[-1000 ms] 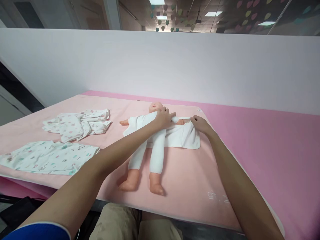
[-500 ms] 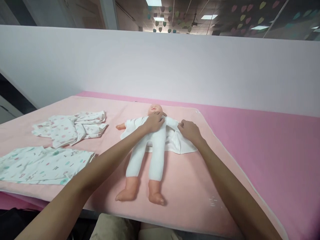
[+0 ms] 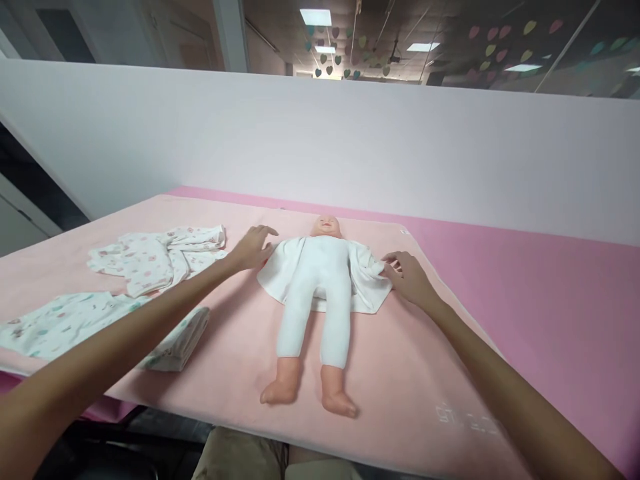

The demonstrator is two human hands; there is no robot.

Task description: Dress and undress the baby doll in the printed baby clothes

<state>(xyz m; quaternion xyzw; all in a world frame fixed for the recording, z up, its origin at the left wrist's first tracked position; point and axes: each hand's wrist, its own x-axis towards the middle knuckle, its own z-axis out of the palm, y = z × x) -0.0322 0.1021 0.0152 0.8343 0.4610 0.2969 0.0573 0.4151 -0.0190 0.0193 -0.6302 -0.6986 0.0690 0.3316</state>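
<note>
A baby doll (image 3: 326,267) lies on its back on the pink mat (image 3: 395,393), feet toward me. White cloth covers its body and legs. A white garment (image 3: 370,273) spreads out on both sides of its torso. My left hand (image 3: 254,247) is at the garment's left side, fingers apart, near the doll's arm. My right hand (image 3: 406,272) is at the garment's right edge with its fingers spread and slightly curled. The doll's hands are hidden.
A white garment with pink prints (image 3: 155,257) lies at the left. Nearer to me sits a folded white cloth with green prints (image 3: 70,320), partly behind my left forearm. A white partition (image 3: 320,147) stands behind the mat.
My left hand has moved left off the doll's chest. My right hand has opened from its closed shape. The doll's left-side hand no longer shows. The view has shifted slightly.
</note>
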